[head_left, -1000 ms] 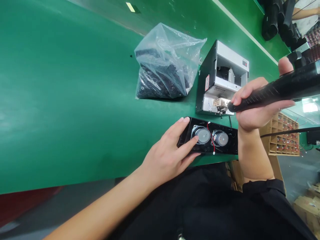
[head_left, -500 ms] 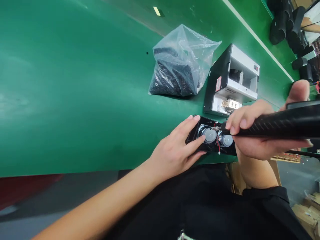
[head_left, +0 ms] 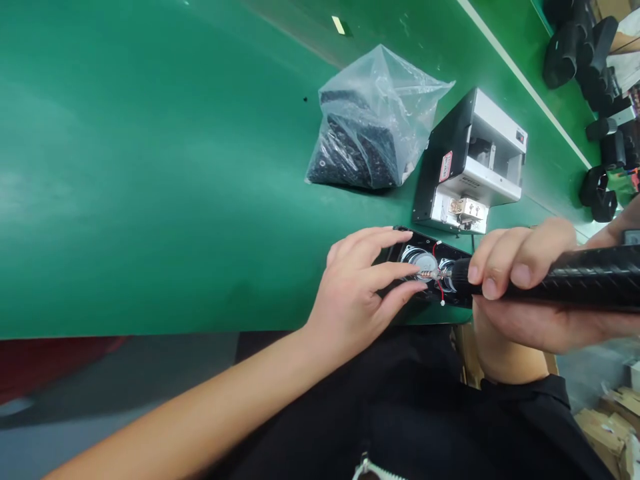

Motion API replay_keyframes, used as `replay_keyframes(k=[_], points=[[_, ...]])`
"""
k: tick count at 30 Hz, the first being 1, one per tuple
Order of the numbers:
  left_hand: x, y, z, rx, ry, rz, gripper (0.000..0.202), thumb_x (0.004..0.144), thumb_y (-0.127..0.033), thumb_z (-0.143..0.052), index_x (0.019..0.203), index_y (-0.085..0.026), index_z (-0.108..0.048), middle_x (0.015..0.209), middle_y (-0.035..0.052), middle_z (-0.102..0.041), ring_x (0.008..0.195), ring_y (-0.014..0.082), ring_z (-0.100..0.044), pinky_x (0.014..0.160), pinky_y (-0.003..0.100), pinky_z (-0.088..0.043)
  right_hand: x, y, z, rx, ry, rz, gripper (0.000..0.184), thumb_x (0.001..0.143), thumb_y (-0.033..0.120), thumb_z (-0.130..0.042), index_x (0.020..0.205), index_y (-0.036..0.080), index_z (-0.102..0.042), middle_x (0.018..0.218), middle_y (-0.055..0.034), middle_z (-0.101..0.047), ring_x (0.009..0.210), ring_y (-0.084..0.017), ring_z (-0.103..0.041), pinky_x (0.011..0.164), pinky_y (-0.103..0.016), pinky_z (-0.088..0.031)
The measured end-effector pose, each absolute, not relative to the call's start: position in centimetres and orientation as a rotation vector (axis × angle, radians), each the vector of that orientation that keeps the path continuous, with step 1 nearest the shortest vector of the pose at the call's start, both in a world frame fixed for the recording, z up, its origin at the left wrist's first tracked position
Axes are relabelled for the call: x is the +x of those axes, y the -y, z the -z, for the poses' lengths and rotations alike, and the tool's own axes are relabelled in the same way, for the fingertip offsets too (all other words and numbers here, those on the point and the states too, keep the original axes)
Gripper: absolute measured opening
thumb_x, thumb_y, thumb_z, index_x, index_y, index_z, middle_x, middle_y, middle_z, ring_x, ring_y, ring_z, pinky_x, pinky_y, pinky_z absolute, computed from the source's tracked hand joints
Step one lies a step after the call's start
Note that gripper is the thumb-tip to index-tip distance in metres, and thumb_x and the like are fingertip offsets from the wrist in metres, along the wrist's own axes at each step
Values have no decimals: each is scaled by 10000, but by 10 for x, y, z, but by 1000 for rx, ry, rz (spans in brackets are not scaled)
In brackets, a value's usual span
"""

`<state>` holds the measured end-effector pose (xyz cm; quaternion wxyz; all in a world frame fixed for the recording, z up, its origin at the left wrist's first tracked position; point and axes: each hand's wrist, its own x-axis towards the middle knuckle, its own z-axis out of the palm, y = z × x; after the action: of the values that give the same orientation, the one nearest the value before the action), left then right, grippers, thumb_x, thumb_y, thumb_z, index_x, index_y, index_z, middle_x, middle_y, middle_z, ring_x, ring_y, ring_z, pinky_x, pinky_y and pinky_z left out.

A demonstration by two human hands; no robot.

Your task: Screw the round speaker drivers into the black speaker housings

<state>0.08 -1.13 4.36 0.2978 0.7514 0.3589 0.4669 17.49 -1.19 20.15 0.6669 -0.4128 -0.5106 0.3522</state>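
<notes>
1. The casing (head_left: 456, 253) lies along the counter's (head_left: 175, 167) near edge, open side up, probably to keep its insides within easy reach.
2. The left hand (head_left: 357, 280) is half open, fingers spread over the casing's left end, seemingly to steady it; I cannot tell whether it truly grips. One fingertip sits by the tip of the bit (head_left: 431, 274), perhaps guiding it.
3. The right hand (head_left: 530, 280) is wrapped firmly around the driver (head_left: 575, 277), held almost level, its bit aimed at the left fingers. Whether the bit touches anything is unclear.
4. Inside the casing are a left speaker (head_left: 426, 260) and a right speaker (head_left: 445, 283). The bit crosses in front of both, and a red wire (head_left: 442, 293) runs between them, close to the bit and so somewhat in the way.
5. The driver and right hand hide the casing's right end.
6. Just beyond the casing's far side stands the machine (head_left: 447, 200); left of it, farther from the near edge, sits a clear bag (head_left: 370, 133) of dark parts. Neither blocks the hands.
7. Toward the counter's far edge lie a pale scrap (head_left: 339, 25) and, far right, black housings (head_left: 563, 57), near another person's arm (head_left: 629, 43).
</notes>
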Motion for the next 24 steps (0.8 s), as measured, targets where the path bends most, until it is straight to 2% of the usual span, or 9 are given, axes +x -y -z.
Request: replay_keyframes(k=[4,10,16,18,19,20,22,24], points=[[5,14,-49,2000,-957,-1246,207,1220,-287,-701,1104,-274,-872,1406,93,-901,1431,349,-804,1159,583,-638,171,18,-200,-959,1119,-742,449,1086,797,-715,1294,445,-901,683,85,-757,413,-129,-632,424,-296,-617],[4,14,-58,2171,-990,-1287,217,1198,-249,-715,1023,-262,-843,1235,65,-933,1378,351,-825,1120,564,-612,169,24,-196,-973,1168,-754,406,1126,763,-672,1306,471,-889,722,68,-781,480,-159,-707,483,-333,-679],[5,5,-63,2315,-1030,-1263,283,1217,-216,-653,989,-262,-814,1172,35,-928,1351,324,-832,1234,579,-550,169,17,-191,-937,1225,-773,438,1144,750,-646,1378,464,-882,760,57,-770,525,-148,-726,527,-321,-698],[2,0,-59,2283,-977,-1231,229,1235,-261,-639,1115,-264,-834,1238,49,-921,1364,325,-826,1250,576,-560,172,10,-186,-902,1217,-787,439,1138,762,-647,1378,477,-880,772,57,-764,536,-144,-724,541,-310,-696],[1,-2,-55,2255,-944,-1203,192,1240,-325,-655,1276,-262,-833,1350,79,-904,1405,337,-812,1257,576,-572,174,5,-182,-880,1220,-790,440,1121,778,-667,1366,482,-881,774,60,-764,533,-141,-718,548,-307,-694],[-2,-4,-51,2216,-920,-1174,314,1235,-424,-688,1485,-257,-780,1501,123,-858,1474,359,-781,1271,582,-582,176,-1,-178,-857,1233,-786,442,1093,799,-698,1341,483,-882,770,64,-765,524,-139,-709,551,-303,-689],[-6,-5,-38,2110,-902,-1139,843,1168,-680,-755,1841,-247,-488,1770,221,-679,1633,414,-678,1323,614,-581,178,-13,-166,-833,1270,-773,487,1023,857,-748,1296,474,-876,755,69,-767,508,-140,-692,550,-306,-677],[-10,-4,-24,2021,-895,-1103,1223,1053,-875,-796,1957,-264,-243,1899,265,-527,1746,462,-566,1382,656,-549,179,-24,-154,-833,1280,-736,564,979,907,-750,1328,475,-853,719,73,-751,482,-143,-658,507,-295,-623]])
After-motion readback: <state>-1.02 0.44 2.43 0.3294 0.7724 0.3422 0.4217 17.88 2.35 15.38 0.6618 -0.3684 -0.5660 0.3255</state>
